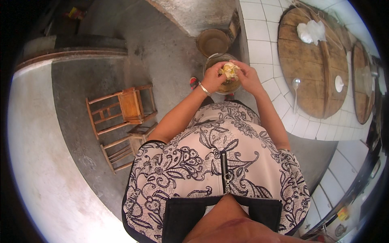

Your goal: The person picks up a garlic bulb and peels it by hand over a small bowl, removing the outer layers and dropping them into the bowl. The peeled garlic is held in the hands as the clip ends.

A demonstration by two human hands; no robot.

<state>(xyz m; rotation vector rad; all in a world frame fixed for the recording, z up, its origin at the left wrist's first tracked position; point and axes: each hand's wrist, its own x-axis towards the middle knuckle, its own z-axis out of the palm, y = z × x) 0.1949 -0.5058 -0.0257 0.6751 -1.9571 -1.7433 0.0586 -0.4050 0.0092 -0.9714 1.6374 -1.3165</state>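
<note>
Both hands are held out in front of me, above a bucket (209, 63) that stands on the floor by my feet. Between their fingers is a crumbly pale-yellow and white lump of food (230, 70), whose exact kind I cannot tell. My left hand (213, 78), with a silver bangle (204, 89) at its wrist, grips the lump from the left. My right hand (249, 78) has its fingers on the right side of it. Brownish matter lies inside the bucket, partly hidden by the hands.
Behind the bucket stands a brown basin (213, 42). Two wooden chairs (131, 106) are at left. On the white-tiled stove counter (258, 39) at right lies a round wooden lid (299, 57), bearing a plastic bag (311, 32), a metal spoon (295, 91) and a small white lid (339, 83).
</note>
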